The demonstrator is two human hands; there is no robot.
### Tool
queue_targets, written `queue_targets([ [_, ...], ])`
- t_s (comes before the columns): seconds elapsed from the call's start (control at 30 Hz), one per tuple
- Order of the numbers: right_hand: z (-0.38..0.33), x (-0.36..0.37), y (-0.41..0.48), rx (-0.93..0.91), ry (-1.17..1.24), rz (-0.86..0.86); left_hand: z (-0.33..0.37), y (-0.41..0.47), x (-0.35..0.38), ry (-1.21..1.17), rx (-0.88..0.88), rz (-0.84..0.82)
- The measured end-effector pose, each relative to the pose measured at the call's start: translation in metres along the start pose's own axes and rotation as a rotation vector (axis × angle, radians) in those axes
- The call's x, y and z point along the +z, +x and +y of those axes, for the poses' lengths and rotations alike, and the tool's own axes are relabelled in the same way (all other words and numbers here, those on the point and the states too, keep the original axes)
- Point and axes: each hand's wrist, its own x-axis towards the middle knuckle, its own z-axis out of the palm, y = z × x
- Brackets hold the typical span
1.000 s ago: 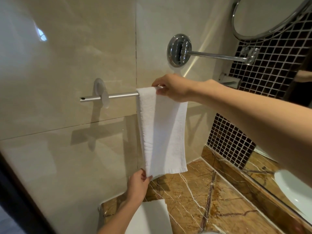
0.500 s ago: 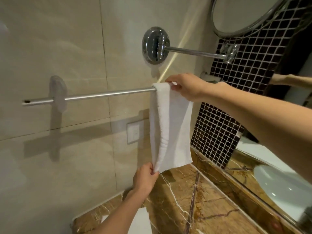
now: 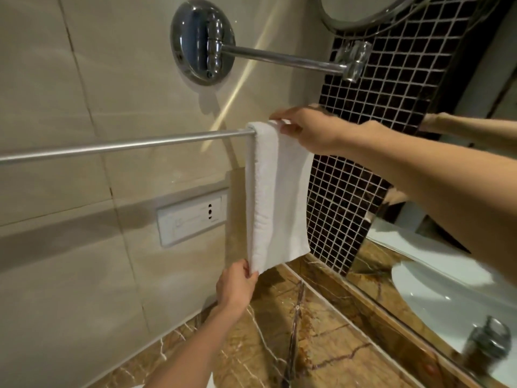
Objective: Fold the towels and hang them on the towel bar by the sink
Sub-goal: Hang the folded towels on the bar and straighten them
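Nearest, the left hand (image 3: 236, 287) reaches up from the bottom edge and pinches the lower left corner of the towel (image 3: 277, 191) between thumb and curled fingers. Below and to its right runs the brown marble counter (image 3: 307, 345), with the white sink (image 3: 436, 292) set into it at the right edge. The towel is folded into a narrow white strip and draped over the right-hand end of the towel bar (image 3: 126, 144). It hangs straight, with its bottom edge clear of the counter. At the top, the right hand (image 3: 310, 133) comes in from the right and grips the fold where it crosses the bar, fingers curled over the cloth. Behind, a white socket plate (image 3: 193, 219) sits on the beige wall tile just left of the towel. Higher up, a chrome mirror mount (image 3: 202, 42) sends its arm toward the dark mosaic tiles (image 3: 377, 107). By my reading this is the hanging step, at the point of squaring up: the towel is on the bar and both hands are straightening it. The next move calls for evening the front and back lengths and smoothing the thicker left fold, then letting go gently so the strip does not slide off. Any further towel would go on the free length of bar to the left.
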Motion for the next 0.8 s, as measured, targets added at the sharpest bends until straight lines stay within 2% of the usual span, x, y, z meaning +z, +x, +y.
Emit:
queue_targets([
  [0.13,0.016,-0.002,0.000,-0.034,0.011,-0.032,0.009,0.007,0.012,-0.014,0.003,-0.007],
  [0.8,0.046,0.003,0.004,-0.026,0.047,0.033,0.025,0.020,0.036,-0.037,0.013,-0.026],
])
